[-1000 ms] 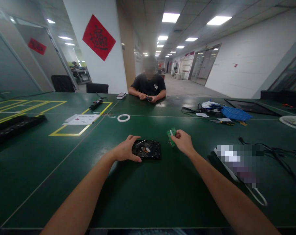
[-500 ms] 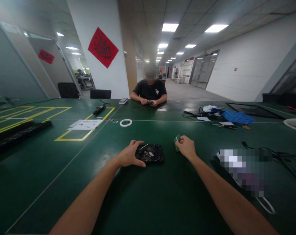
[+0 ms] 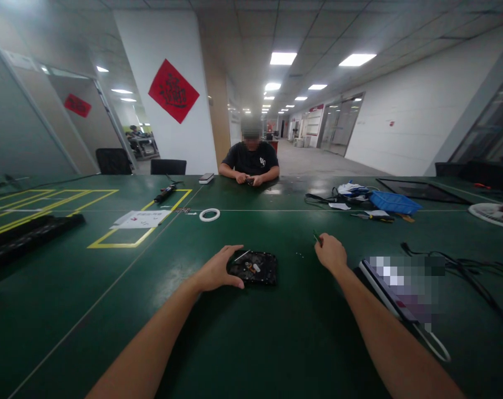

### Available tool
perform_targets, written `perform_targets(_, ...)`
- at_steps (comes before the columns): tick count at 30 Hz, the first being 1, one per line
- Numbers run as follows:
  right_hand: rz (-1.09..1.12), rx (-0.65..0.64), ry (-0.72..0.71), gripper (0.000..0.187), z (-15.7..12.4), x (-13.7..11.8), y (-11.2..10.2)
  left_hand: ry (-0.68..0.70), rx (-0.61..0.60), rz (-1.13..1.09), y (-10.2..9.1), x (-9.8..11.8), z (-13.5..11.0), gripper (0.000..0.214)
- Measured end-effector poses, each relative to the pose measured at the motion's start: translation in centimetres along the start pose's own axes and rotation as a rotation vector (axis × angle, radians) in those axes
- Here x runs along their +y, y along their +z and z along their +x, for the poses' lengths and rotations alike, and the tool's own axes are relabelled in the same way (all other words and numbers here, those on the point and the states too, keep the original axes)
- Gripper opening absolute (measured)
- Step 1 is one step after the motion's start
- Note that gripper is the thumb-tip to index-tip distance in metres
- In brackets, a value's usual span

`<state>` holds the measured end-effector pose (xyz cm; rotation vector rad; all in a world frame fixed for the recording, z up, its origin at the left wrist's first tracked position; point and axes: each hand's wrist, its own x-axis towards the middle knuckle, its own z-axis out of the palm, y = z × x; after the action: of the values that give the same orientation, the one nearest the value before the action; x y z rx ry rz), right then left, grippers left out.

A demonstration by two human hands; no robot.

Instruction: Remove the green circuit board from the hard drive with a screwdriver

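My left hand [image 3: 219,270] grips the left end of a black device casing [image 3: 268,270], thumb at the near edge and fingers at the far edge. The casing lies flat on the green table, its inside facing up with small orange and silver parts. A thin light-coloured strip [image 3: 242,256] slants across its far left corner. To the right, my right hand [image 3: 331,254] pinches a small green circuit board [image 3: 317,238], now seen nearly edge-on. Several tiny pale pieces [image 3: 300,255] lie between the casing and my right hand, too small to name.
A phone-like slab [image 3: 395,293] with a white loop lies at right, partly blurred. Beyond are black cables [image 3: 463,263], a blue tray [image 3: 395,202], a yellow-black tool [image 3: 378,218], a white ring [image 3: 209,215] and paper [image 3: 141,219]. A person [image 3: 249,163] sits opposite, holding something dark.
My right hand has moved right with the circuit board and turned it edge-on, and the tiny pale pieces now show on the table. My left hand stays on the casing.
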<state>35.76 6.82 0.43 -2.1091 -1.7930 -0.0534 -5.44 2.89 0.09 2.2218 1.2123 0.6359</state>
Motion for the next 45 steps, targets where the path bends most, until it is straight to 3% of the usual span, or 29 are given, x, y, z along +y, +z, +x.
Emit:
perform_targets(5,0.066,-0.084,-0.100,0.030,-0.6,-1.4,0.6,-0.050,0.055,0.023,0.1,-0.9,0.4,0.106)
perform_targets(8,0.086,-0.106,-0.147,0.028,-0.8,-2.0,0.9,-0.113,0.096,0.001,-0.3,-1.2,0.3,0.086)
perform_targets(15,-0.031,-0.034,-0.083,0.021,-0.2,-1.2,1.5,-0.478,0.258,-0.172,-1.2,-1.7,0.4,0.031)
perform_targets(18,-0.027,-0.077,-0.051,0.019,0.2,-0.4,1.6,-0.579,0.277,-0.231,-0.8,-1.4,0.6,0.024)
perform_targets(22,0.048,0.023,-0.066,0.020,0.0,-0.9,1.2,-0.606,0.157,-0.329,0.7,0.1,0.7,0.024)
perform_targets(25,0.290,0.115,-0.129,0.023,-1.4,-3.9,1.1,-0.606,0.093,-0.383,1.8,1.3,0.8,0.022)
perform_targets(28,0.539,-0.137,-0.267,0.028,-3.9,-8.4,1.8,-0.605,0.117,-0.394,2.3,1.9,0.9,0.016)
perform_targets(32,0.613,-0.253,-0.349,0.028,-6.4,-12.2,2.5,-0.614,0.211,-0.361,2.1,2.1,1.0,0.015)
perform_targets(37,0.570,-0.316,-0.265,0.026,-6.9,-11.6,1.7,-0.584,0.246,-0.394,2.0,2.5,1.0,0.025)
perform_targets(41,0.668,-0.361,-0.282,0.022,-6.8,-10.7,0.9,-0.518,0.227,-0.425,2.1,2.7,0.8,0.030)
perform_targets(45,0.828,-0.414,-0.296,0.043,-6.8,-10.6,0.0,-0.514,0.230,-0.361,1.9,2.3,0.7,0.025)
